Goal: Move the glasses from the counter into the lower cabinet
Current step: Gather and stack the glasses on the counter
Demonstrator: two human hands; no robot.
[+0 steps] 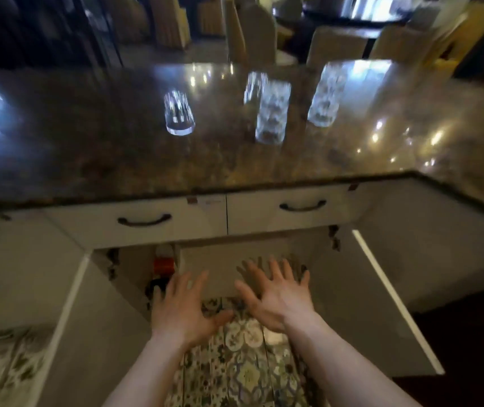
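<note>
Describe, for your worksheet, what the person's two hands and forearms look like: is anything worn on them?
Both forearms are bare as far as the frame shows: no sleeves or cuffs appear. The left hand and the right hand wear no gloves, and no watch, bracelet or ring is visible, though motion blur could hide something small. No markings or bandages show on either wrist.

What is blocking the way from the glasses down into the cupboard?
Nothing visible. Both doors of the lower cabinet are swung open, and both hands, left hand and right hand, are empty. The glasses stand apart on the counter.
</note>
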